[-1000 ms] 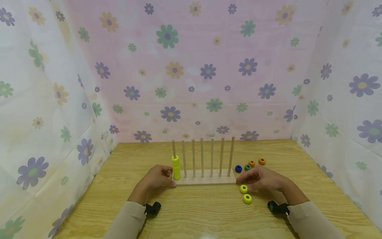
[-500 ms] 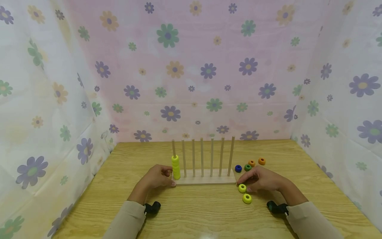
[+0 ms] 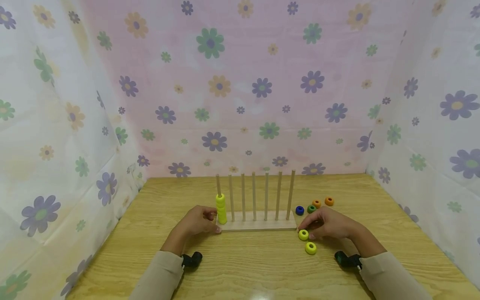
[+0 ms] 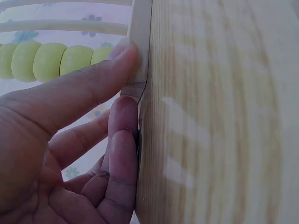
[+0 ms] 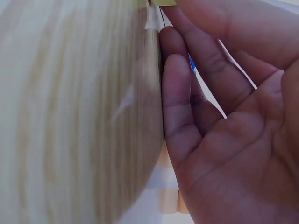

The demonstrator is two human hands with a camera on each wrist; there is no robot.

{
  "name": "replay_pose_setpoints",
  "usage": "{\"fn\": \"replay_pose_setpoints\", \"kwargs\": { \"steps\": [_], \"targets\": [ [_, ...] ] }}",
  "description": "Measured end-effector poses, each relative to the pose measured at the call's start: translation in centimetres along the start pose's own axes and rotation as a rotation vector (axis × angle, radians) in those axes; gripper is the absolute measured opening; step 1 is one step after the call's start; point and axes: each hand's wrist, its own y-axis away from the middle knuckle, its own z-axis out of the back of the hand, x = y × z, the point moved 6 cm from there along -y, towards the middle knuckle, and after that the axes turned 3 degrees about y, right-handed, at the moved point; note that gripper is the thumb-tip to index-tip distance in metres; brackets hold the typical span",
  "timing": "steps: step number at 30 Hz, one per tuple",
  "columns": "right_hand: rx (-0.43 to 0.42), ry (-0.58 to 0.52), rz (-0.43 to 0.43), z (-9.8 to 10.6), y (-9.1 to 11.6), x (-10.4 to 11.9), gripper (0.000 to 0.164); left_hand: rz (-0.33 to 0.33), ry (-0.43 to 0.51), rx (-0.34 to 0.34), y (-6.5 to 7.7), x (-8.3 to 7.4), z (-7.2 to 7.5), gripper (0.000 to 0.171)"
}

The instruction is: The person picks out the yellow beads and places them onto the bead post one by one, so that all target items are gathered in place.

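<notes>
A wooden peg stand (image 3: 258, 225) with several upright rods lies across the middle of the table. Yellow beads (image 3: 221, 210) are stacked on its leftmost rod. My left hand (image 3: 198, 221) grips the left end of the base, the thumb at its front edge; in the left wrist view the fingertips rest along the table beside it. By the stand's right end, my right hand (image 3: 330, 226) pinches a yellow bead (image 3: 303, 235) low at the table, thumb on one side and index finger behind. Only a sliver of that bead shows in the right wrist view. Another yellow bead (image 3: 311, 248) lies just nearer.
Beyond the right hand lie a blue bead (image 3: 299, 210), a green bead (image 3: 311, 209) and two orange beads (image 3: 329, 201). The wooden table (image 3: 240, 266) is enclosed by flowered cloth (image 3: 240, 83) at the back and sides.
The yellow bead at the right fingertips has shifted slightly left and away, toward the stand's right end. My left hand keeps its hold on the base.
</notes>
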Motion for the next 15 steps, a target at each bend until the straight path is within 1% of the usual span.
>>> {"fn": "replay_pose_setpoints", "kwargs": {
  "steps": [6, 11, 15],
  "targets": [
    [0.008, 0.026, 0.005, -0.22, -0.04, 0.16, 0.034, -0.002, -0.008, 0.004, -0.14, 0.12, 0.07, 0.07],
    [-0.016, 0.041, -0.01, -0.17, -0.1, 0.05, 0.033, -0.007, -0.002, 0.003, -0.12, 0.08, 0.06, 0.069],
    [-0.044, 0.082, -0.018, -0.08, -0.21, 0.06, 0.032, 0.0, 0.003, -0.002, -0.16, 0.11, 0.04, 0.069]
  ]
}}
